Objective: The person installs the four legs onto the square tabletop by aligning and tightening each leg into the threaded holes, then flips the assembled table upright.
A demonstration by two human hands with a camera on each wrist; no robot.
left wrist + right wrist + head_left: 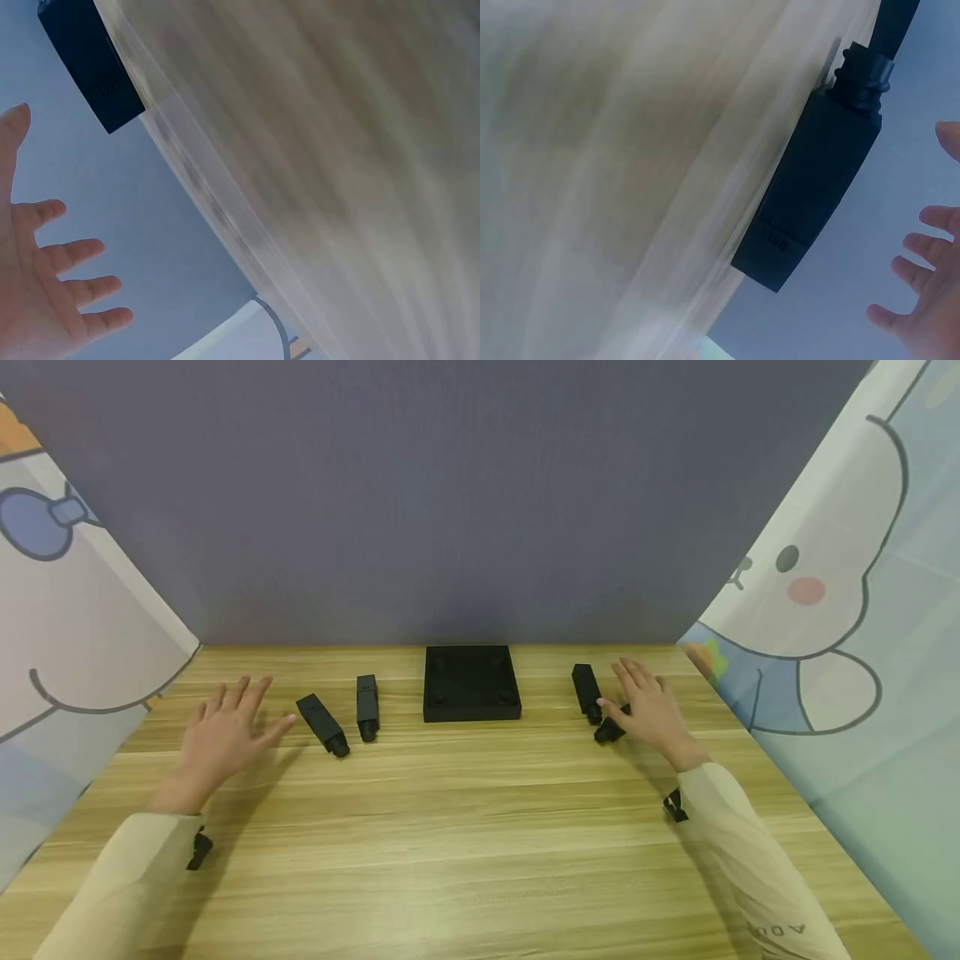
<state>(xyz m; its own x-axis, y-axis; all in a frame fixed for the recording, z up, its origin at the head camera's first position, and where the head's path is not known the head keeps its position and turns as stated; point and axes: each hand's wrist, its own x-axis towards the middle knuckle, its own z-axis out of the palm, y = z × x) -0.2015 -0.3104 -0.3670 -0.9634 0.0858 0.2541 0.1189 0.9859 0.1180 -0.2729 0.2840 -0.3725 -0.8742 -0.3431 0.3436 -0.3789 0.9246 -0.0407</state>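
Note:
My left hand [225,735] hovers over the left of the table, fingers spread, holding nothing. Just right of it lie two black square pegs with threaded ends, a tilted leg [322,725] and a straighter leg [367,707]. On the other side my right hand [649,708] is spread above a third black leg [612,727], partly hiding it. Behind that one lies another black leg [587,693]. In the right wrist view the nearer leg [810,180] shows its screw end and a small marking. A black square tabletop piece [471,683] with round corner recesses lies between the pairs.
The wood-grain table [465,843] ends at a grey upright panel [450,510] behind the parts. Cartoon-printed cloth hangs on the left [90,610] and the right [840,610]. Black straps show below both sleeves.

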